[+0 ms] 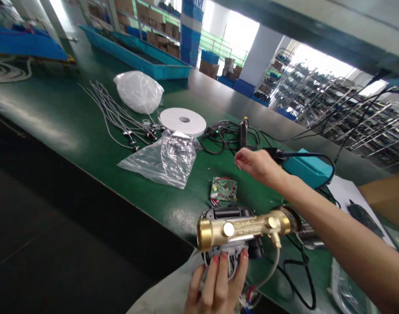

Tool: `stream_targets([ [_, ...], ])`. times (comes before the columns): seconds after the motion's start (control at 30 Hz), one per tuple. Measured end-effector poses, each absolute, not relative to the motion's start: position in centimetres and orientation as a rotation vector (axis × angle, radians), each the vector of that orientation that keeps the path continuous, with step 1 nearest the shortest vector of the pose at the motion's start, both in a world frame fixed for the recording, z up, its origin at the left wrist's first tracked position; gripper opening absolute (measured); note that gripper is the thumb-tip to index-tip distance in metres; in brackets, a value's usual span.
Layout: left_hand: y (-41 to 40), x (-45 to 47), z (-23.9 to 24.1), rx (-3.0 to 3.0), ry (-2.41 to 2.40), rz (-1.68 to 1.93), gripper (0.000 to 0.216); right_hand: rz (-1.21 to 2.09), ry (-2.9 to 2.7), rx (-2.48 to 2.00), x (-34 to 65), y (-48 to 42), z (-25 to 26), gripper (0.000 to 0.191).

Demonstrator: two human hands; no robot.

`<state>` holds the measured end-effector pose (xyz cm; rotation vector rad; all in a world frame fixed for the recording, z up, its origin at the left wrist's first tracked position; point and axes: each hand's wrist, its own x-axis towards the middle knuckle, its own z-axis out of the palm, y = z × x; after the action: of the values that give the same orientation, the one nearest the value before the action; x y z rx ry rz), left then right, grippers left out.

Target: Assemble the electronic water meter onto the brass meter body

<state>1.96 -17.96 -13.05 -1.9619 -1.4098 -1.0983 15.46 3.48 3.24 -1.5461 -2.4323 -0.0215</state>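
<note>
At the table's front edge, my left hand grips the grey plastic housing beneath a brass pipe body. The brass part lies sideways, with a threaded end at left and a small side port trailing a cable. Just behind it rests a green circuit board with red and black wires. My right hand is raised past the board, its fingers curled together; whatever they may hold is hidden. Right behind those fingers is a black, pen-shaped electric screwdriver; I cannot tell whether they touch it.
A clear plastic bag, a white tape roll, several grey cables and a white bundled bag lie toward the left. A teal box stands right, beneath black cords. Behind is a long blue tray.
</note>
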Motion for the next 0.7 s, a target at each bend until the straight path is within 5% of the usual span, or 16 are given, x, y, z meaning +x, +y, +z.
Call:
stream_targets([
  [0.2,-18.7,2.2,-11.5,-2.064,-1.515,-1.101,0.044,-0.12,-1.985,-1.488,17.6,-8.6,5.1,0.015],
  [0.37,-18.8,2.1,-11.5,-2.056,-1.513,-1.078,0.046,-0.114,-2.049,-1.42,15.3,-17.6,1.0,0.008],
  [0.7,-18.7,2.3,-12.1,-2.087,-1.466,-1.197,0.033,-0.033,-1.842,-1.584,11.7,-17.8,-4.2,0.009],
])
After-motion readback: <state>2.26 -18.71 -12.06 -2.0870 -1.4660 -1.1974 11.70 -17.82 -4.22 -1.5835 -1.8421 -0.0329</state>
